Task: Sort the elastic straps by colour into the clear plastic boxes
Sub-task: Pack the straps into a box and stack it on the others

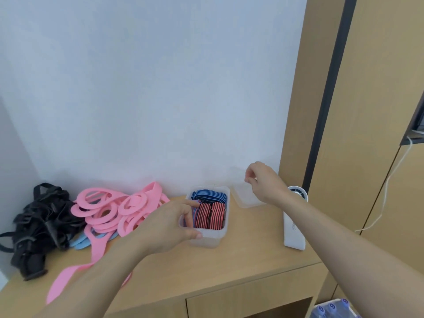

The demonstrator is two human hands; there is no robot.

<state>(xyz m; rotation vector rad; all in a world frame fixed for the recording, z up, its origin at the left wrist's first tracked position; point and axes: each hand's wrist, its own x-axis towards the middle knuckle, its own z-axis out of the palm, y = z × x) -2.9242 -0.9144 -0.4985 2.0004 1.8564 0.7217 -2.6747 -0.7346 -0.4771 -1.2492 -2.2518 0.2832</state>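
A clear plastic box (207,238) stands on the wooden cabinet top (241,267) near the wall. It holds red-and-black striped elastic straps (211,216) at the front and blue-and-black striped straps (212,195) at the back. My left hand (169,223) grips the box's left wall, with fingers inside and the thumb on the front rim. My right hand (263,182) pinches a clear lid (243,197), which is tilted up beside the box to its right.
To the left of the box lies a pile of pink straps (110,207), with light blue ones (80,243) beneath and a black heap (41,221) in the corner. A white device (294,226) lies at the right, by the wooden panel. Bottles (332,308) stand below.
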